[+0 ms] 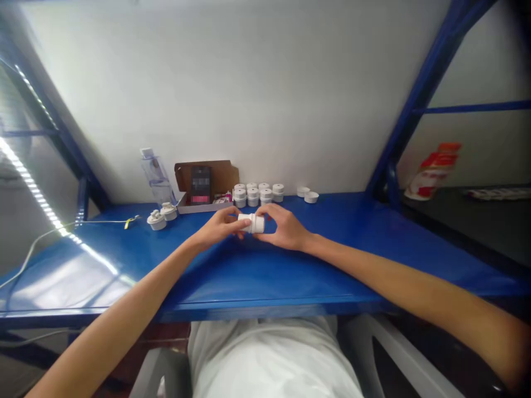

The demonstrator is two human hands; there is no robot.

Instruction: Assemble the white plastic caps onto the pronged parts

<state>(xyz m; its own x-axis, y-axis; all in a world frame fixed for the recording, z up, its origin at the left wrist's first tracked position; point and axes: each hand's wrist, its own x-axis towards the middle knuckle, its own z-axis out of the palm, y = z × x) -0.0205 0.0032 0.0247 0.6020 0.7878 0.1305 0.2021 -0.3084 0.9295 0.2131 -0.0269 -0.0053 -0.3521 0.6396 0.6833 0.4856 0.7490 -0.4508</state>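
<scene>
Between my two hands, a white plastic cylinder with a raised band round its middle lies sideways above the blue tabletop. My left hand is closed on its left end, thumb along the near side. Around the right end curl the fingers and thumb of my right hand, gripping it too. Just behind my hands stand several similar white cylinders in rows, with dark marks on their tops. Two small white cups rest farther right, near the wall.
An open cardboard box holding a dark phone-like item stands at the back. Left of it are a clear bottle and two white round parts. A white cable crosses the blue table. An orange-capped bottle stands right.
</scene>
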